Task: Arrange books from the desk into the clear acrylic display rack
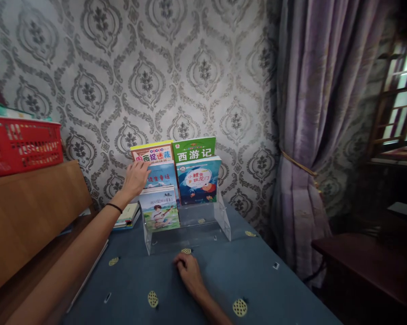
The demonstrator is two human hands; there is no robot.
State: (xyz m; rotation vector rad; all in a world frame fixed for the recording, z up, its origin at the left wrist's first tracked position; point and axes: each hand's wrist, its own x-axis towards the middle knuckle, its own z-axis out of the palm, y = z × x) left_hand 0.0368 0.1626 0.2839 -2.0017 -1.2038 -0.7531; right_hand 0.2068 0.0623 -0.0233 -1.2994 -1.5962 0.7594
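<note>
The blue fairy-tale book [163, 175] stands upright in the middle row on the left of a clear, stepped book stand [222, 216], its long axis running up and down, tilted slightly back, with its front cover and title turned toward the viewer. The left hand [137, 178] is at its upper left corner, fingers bent over the edge; I cannot tell whether the thumb pinches it from behind. The right hand [189, 272], well apart from the left, rests loosely curled on the desk [274, 295] in front of the stand; its palm is hidden. Four more thin, glossy paperbacks share the upright, cover-out pose: a pink picture book [152, 154] with a yellow top edge and a green book [194, 151] at the back, a carp storybook [199, 183] at middle right, and a pale book with a guitar player [160, 213] in front, lower left. The stand is smooth transparent plastic with slanted side panels. A matte blue cover printed with yellow pineapples lies over the desk. At left, a red slotted plastic basket [23, 145] sits on a wood-grain box [37, 214]; behind rises damask-patterned wallpaper [147, 83], beside a shiny, pleated lilac curtain [308, 90].
</note>
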